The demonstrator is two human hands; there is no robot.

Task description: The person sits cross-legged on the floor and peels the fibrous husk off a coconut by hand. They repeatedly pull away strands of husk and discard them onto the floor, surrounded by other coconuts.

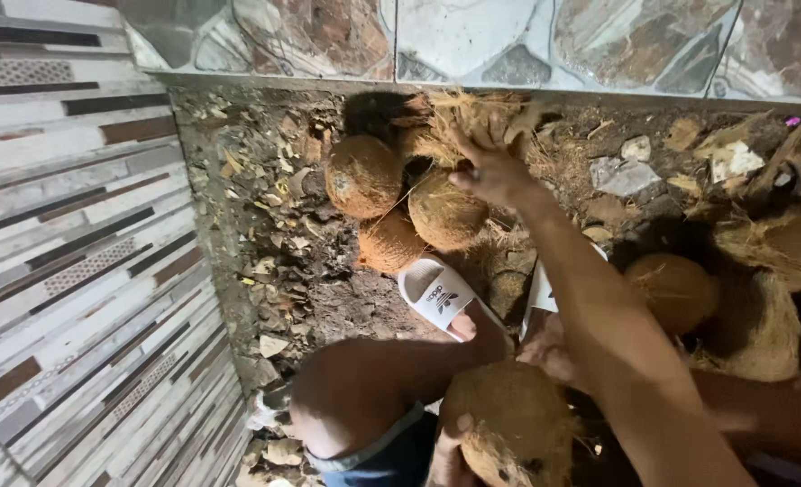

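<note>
Reaching right hand (490, 167) touching husk pile (459, 122), left hand (450, 451) gripping coconut (513, 428)

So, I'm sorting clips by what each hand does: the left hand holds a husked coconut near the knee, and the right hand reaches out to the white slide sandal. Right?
Not quite. In the head view the right hand reaches the coconut pile by the wall, not the sandal. The left hand does hold a coconut.

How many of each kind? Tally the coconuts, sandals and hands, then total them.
Coconuts: 5
Sandals: 2
Hands: 2, the left hand holding the nearest coconut and the right hand spread on the husk fibre
Total: 9
The husk heaps at the right are not counted.
</note>
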